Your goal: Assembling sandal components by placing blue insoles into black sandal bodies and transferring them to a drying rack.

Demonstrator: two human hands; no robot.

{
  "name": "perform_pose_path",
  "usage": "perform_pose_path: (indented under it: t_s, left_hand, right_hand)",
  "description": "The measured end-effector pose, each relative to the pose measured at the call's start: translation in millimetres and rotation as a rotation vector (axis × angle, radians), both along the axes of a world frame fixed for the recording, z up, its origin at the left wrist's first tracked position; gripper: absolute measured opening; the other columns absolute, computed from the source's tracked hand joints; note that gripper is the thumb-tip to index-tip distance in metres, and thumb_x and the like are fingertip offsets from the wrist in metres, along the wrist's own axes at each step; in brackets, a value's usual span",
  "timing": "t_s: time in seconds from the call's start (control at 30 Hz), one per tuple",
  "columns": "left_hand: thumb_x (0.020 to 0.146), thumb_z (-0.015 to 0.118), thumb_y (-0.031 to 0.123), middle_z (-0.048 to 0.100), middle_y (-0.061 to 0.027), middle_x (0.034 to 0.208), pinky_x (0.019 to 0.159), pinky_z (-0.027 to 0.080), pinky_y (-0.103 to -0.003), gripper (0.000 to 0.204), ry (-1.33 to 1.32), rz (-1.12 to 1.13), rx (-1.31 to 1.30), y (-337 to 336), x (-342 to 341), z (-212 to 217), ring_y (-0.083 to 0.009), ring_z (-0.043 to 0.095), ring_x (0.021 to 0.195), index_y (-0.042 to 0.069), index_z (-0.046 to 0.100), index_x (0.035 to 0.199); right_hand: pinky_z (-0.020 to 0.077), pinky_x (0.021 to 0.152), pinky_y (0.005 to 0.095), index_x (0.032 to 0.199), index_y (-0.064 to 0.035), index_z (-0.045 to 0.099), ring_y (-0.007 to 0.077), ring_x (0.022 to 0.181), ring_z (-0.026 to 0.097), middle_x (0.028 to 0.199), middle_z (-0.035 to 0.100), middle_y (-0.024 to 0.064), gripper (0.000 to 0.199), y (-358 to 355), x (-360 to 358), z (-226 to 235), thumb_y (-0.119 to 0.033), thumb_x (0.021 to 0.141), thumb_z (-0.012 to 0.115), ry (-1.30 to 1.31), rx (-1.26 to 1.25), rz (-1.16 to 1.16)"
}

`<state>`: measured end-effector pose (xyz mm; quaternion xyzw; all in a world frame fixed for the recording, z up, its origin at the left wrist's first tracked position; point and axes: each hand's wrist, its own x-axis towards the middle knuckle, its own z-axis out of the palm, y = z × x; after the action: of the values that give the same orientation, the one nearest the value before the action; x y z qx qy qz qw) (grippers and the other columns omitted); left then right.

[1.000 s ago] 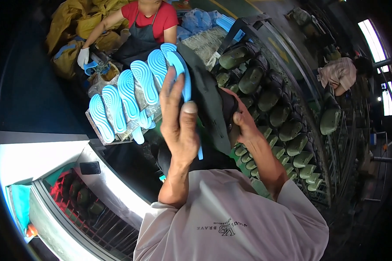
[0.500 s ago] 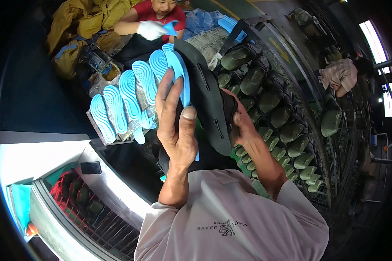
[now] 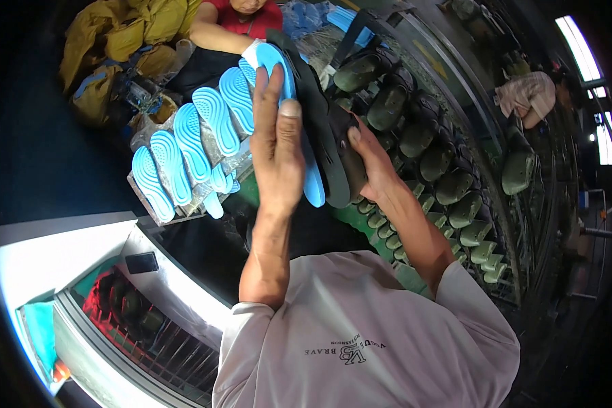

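Observation:
In front of me, my left hand (image 3: pixel 277 146) lies along a light-blue insole (image 3: pixel 313 178), fingers extended and thumb upward, and supports it. Beside the insole stands a long black shoe sole (image 3: pixel 330 146), nearly on edge. My right hand (image 3: pixel 376 160) grips this sole from its right side, thumb on top, with a darker shoe part under the palm. Insole and sole run close together, faces roughly parallel; whether they touch along their length I cannot tell. The right fingers are mostly hidden.
Several blue insoles (image 3: pixel 196 143) lie in a row on a wrapped stack at the left. A person in red (image 3: pixel 258 24) sits beyond it, reaching over. Racks of dark shoes (image 3: pixel 435 163) stand at the right. A white machine (image 3: pixel 68 245) is at the lower left.
My left fingers have straightened along the insole, and insole and sole are now closer together. Both have shifted slightly up. The other person's gloved hand has come down behind the insole.

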<state>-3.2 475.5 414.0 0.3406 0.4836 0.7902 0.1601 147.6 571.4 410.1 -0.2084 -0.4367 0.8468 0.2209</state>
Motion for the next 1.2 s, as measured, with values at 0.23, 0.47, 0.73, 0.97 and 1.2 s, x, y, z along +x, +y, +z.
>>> perform_pose_path:
  t_s: [0.23, 0.47, 0.73, 0.97, 1.2]
  left_hand:
    - [0.097, 0.068, 0.013, 0.03, -0.0184, 0.174, 0.127, 0.025, -0.044, 0.057, 0.216, -0.405, -0.129, -40, 3, -5, -0.033, 0.028, 0.161, 0.002, 0.057, 0.152]
    - [0.099, 0.071, 0.002, 0.068, -0.0201, 0.142, 0.116, 0.047, -0.045, 0.032, 0.31, -0.067, -0.23, -47, 32, -28, -0.0366, 0.062, 0.137, -0.001, 0.073, 0.13]
    - [0.087, 0.066, -0.009, 0.058, -0.0147, 0.156, 0.123, 0.039, -0.049, 0.046, 0.585, -0.236, -0.451, -61, 34, 5, -0.0423, 0.045, 0.152, 0.001, 0.071, 0.132]
    - [0.086, 0.087, 0.016, 0.062, -0.0192, 0.13, 0.105, 0.049, -0.041, 0.052, 0.355, 0.175, -0.317, -43, 20, 37, -0.0308, 0.062, 0.121, -0.005, 0.061, 0.126]
    - [0.095, 0.075, 0.003, 0.067, -0.019, 0.114, 0.092, 0.052, -0.037, 0.013, 0.183, 0.161, -0.104, -65, 24, 38, -0.0275, 0.066, 0.101, -0.002, 0.067, 0.103]
  right_hand:
    - [0.0604, 0.103, 0.0456, 0.144, -0.0025, 0.059, 0.0253, 0.116, 0.073, 0.13, 0.073, 0.0159, 0.051, 26, 4, -11, -0.041, 0.111, 0.056, 0.135, -0.526, -0.046]
    - [0.0597, 0.102, 0.0393, 0.141, -0.008, 0.065, 0.0205, 0.114, 0.073, 0.13, 0.074, 0.0096, 0.048, 38, 2, -36, -0.044, 0.11, 0.057, 0.223, -0.744, 0.009]
    - [0.0588, 0.105, 0.0428, 0.152, -0.0127, 0.055, 0.024, 0.121, 0.071, 0.14, 0.069, 0.0104, 0.048, 48, 10, -69, -0.038, 0.111, 0.056, 0.209, -0.691, 0.083]
    - [0.0445, 0.12, 0.0437, 0.167, -0.0091, 0.03, 0.0235, 0.143, 0.054, 0.161, 0.049, 0.0089, 0.117, 46, 18, -69, -0.059, 0.08, 0.089, 0.066, -0.023, 0.173]
    - [0.0526, 0.112, 0.0476, 0.158, -0.0013, 0.042, 0.031, 0.132, 0.063, 0.148, 0.059, 0.0173, 0.096, 27, 2, -38, -0.051, 0.088, 0.085, 0.145, -0.365, 0.075]
